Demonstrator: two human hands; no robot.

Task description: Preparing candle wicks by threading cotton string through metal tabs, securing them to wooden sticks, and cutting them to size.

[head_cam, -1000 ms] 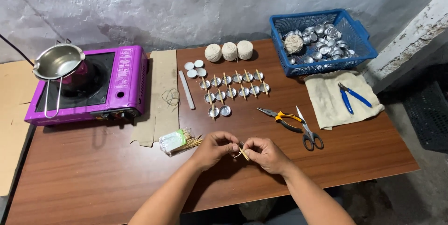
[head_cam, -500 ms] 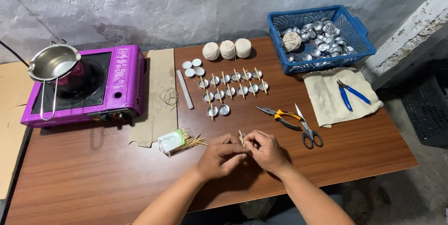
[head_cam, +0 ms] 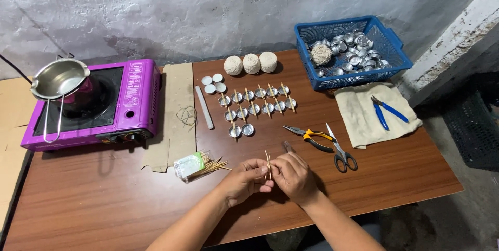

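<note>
Both our hands meet low over the brown wooden table [head_cam: 104, 199]: left hand [head_cam: 243, 178] and right hand [head_cam: 293, 175] pinch a pair of thin wooden sticks [head_cam: 267, 163] upright between the fingertips. Beyond them stand a purple gas stove [head_cam: 104, 103], a blue plastic basket [head_cam: 353, 53], then rows of small metal cups [head_cam: 257, 103]. We should keep the sticks parallel and grip firmly near the middle.

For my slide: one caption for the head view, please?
Both hands pinch thin wooden sticks above a table.
</note>
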